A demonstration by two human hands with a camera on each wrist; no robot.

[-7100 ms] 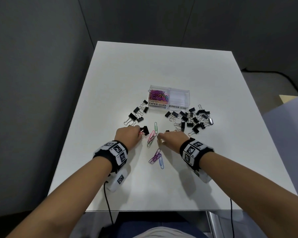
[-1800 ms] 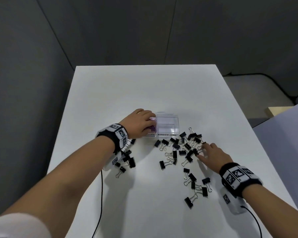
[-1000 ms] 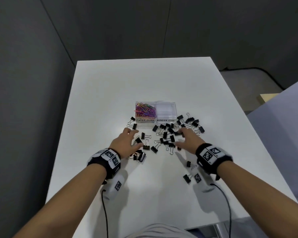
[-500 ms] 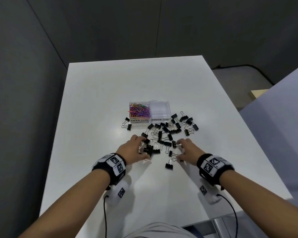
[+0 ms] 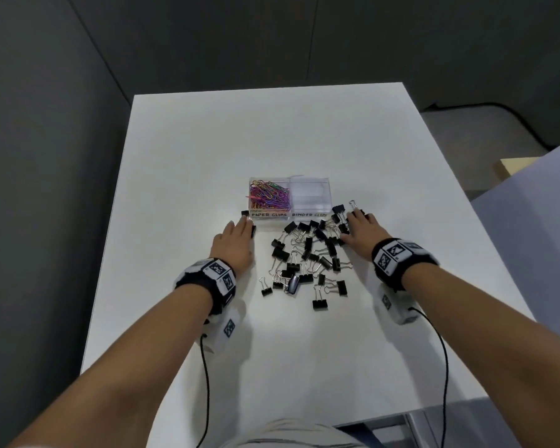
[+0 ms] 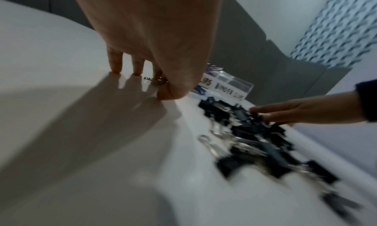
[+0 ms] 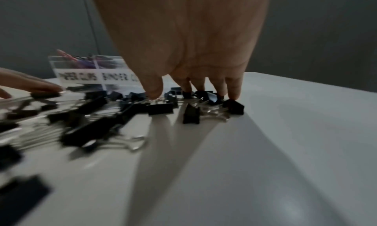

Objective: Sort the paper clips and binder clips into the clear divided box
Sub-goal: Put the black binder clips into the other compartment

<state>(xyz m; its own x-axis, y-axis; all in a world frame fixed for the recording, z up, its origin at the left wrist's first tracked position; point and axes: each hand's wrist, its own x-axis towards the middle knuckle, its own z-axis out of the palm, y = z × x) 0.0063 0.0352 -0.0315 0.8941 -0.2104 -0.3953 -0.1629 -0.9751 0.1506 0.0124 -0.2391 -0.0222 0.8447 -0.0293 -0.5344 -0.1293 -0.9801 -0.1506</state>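
On the white counter [image 5: 181, 195], one two-part box [image 5: 290, 199] holds paper clips [image 5: 269, 196]; some thirty binder clips [image 5: 307, 253] lie loose. My left hand [image 5: 235, 244] and right hand [image 5: 362, 232] press flat, fingers [image 7: 234, 90] straight.

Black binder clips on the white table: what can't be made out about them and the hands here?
- Exact count of black binder clips: head view, overlapping and small.
- What the left hand touches: its own fingers hide it in the head view; motion blur in the left wrist view.
- Right hand grip: right wrist view blurred; fingers only rest on clips.
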